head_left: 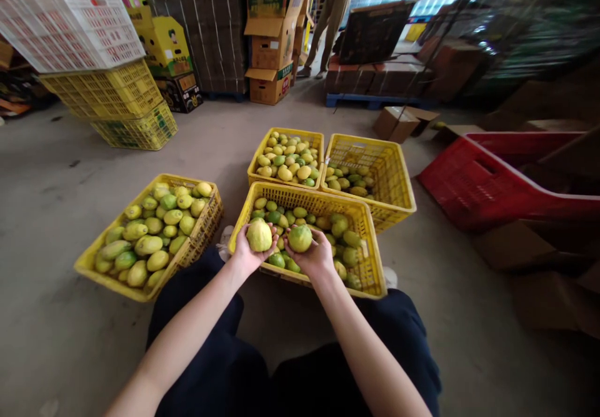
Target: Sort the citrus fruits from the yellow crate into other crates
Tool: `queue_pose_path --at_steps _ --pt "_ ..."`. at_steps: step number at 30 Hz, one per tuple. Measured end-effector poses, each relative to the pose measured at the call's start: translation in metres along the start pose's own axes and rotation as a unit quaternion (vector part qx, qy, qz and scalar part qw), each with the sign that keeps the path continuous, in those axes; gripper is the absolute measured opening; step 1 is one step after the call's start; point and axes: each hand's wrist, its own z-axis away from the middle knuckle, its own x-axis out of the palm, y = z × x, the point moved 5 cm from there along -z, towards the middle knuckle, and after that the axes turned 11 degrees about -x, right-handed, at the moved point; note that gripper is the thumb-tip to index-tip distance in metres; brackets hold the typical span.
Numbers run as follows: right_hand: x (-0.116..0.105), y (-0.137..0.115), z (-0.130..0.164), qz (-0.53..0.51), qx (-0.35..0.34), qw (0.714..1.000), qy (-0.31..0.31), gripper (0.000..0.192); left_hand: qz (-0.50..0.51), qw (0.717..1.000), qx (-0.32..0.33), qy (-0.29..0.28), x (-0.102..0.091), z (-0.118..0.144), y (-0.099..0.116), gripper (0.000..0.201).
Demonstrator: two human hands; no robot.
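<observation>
My left hand [244, 253] holds a pale yellow mango [259, 236] and my right hand [315, 256] holds a greener mango [300, 238]. Both hands hover side by side over the near rim of a yellow crate [370, 279] that is part full of green and yellow mangoes. To the left stands another yellow crate [89, 266], piled high with mangoes. Behind are two more yellow crates: the left one [257, 162] is full, the right one [398, 185] has a few mangoes at its bottom.
A red crate [473, 182] lies tilted at right among flat cardboard. Stacked yellow and white crates [107, 85] stand at far left. Cardboard boxes [269, 42], a pallet with boxes [375, 79] and a standing person [332, 10] are at the back. The floor is bare concrete.
</observation>
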Motion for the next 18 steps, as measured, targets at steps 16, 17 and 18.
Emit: queue_pose_path --at_steps 16,17,18 --pt "0.015 0.000 0.010 0.018 0.014 0.996 -0.084 0.028 0.069 0.995 0.036 -0.061 0.017 0.015 0.003 0.055" --pt "0.014 0.000 0.011 0.003 0.019 0.996 -0.091 0.026 0.083 0.994 0.045 -0.063 0.019 0.015 0.003 0.057" --pt "0.013 0.000 0.011 -0.013 0.022 0.995 -0.098 0.024 0.094 0.992 0.051 -0.066 0.022 0.015 0.002 0.059"
